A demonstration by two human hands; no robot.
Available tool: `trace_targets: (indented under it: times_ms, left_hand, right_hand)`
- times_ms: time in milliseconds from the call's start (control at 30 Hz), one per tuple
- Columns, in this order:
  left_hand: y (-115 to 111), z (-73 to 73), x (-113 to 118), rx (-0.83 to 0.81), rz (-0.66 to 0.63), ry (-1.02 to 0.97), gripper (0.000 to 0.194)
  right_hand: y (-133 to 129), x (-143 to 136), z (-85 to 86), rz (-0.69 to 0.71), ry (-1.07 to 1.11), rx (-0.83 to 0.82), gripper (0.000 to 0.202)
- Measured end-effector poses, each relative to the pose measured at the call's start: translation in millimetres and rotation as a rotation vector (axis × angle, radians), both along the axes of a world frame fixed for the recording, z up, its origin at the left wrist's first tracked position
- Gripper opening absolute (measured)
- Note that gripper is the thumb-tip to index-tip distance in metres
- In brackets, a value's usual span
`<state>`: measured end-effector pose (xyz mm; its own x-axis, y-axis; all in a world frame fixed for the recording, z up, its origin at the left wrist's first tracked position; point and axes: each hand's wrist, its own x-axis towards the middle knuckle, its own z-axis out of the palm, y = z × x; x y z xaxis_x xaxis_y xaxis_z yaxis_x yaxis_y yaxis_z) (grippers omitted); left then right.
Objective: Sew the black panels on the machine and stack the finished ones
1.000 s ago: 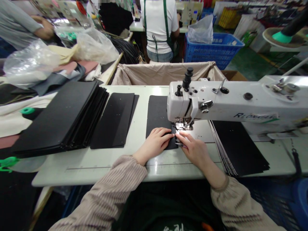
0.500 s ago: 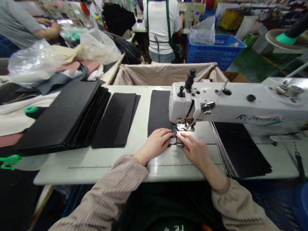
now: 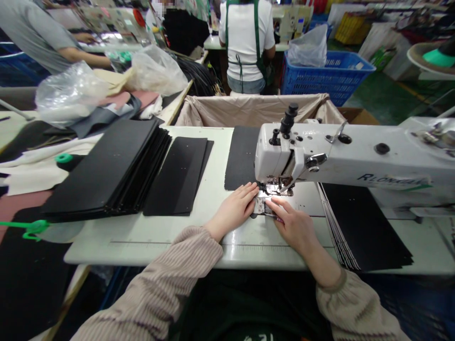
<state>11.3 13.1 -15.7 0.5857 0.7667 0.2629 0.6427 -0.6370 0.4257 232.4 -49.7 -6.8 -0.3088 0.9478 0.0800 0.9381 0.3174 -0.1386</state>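
A black flat panel point(image 3: 242, 158) lies on the table to the left of the sewing machine head point(image 3: 275, 154), partly hidden behind it. My left hand point(image 3: 237, 206) rests palm down with its fingers stretched out, fingertips at the panel's near edge beside the metal needle plate point(image 3: 261, 204). On the other side of the plate is my right hand point(image 3: 295, 226), its index finger extended to the metal just in front of the presser foot point(image 3: 276, 189). Nothing shows in its grip. The machine's lamp lights the spot between both hands.
A tall stack of black panels point(image 3: 103, 166) and a few flatter ones point(image 3: 177, 175) lie left. Another stack with pale edges point(image 3: 366, 222) sits right, under the machine arm. Behind the table stands a cloth-lined bin point(image 3: 249, 110); co-workers sit farther back, near a blue crate point(image 3: 320, 78).
The black panel has slid away from me, baring more of the metal plate between my hands. My hands stay nearly in place. The whole view has shifted slightly.
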Motion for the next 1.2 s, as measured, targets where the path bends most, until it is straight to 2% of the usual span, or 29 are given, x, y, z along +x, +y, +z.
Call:
trace_targets:
  times_ms: [833,1000,1067,1200]
  left_hand:
    - [0,-4.7,0,0.009,0.005,0.018,0.047]
    - [2,-1.5,1,0.05,0.053,0.034,0.053]
    - [2,4.7,2,0.051,0.119,0.026,0.048]
    - [-7,16.2,1,0.076,0.382,0.035,0.042]
  right_hand:
    - [0,0,-0.9,-0.006,0.101,-0.009,0.052]
    - [0,0,0.1,-0.011,0.143,0.007,0.05]
    - [0,0,0.6,-0.017,0.15,0.014,0.049]
    - [-1,-2,2.3,-0.03,0.162,0.024,0.045]
